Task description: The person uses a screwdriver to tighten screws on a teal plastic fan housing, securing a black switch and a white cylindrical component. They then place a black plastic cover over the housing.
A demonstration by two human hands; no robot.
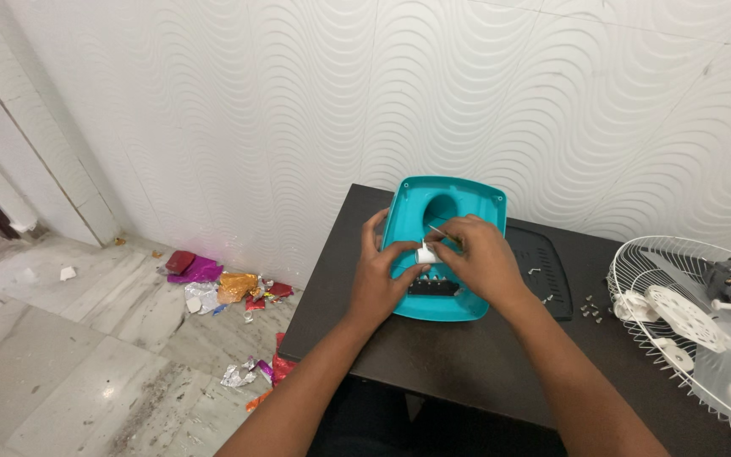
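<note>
Small white part [425, 253] sits pinched between both hands, right over the teal plastic housing [443, 203]. Looks light and rigid, prob. moulded plastic; tiny, so fingertip grip only, easy to fumble. Thin wires [438, 230] run up from it just past the right fingertips: those look fragile, best not tugged, hold by the body of the part, not the leads. Left hand [382, 275] closed on the part with thumb on it, other fingers curled over the housing's near-left edge, steadying it. Right hand [480, 258] closed too, fingertips nipping the part and wire from the other side. Housing lies flat on the dark table [467, 355], stiff shell, smooth, could slide if pushed. Right of the right hand: black grille panel [543, 267], loose screws [590, 309], then a white fan guard with motor [687, 317]. Foil wrappers [230, 288] on the floor off to the left.
</note>
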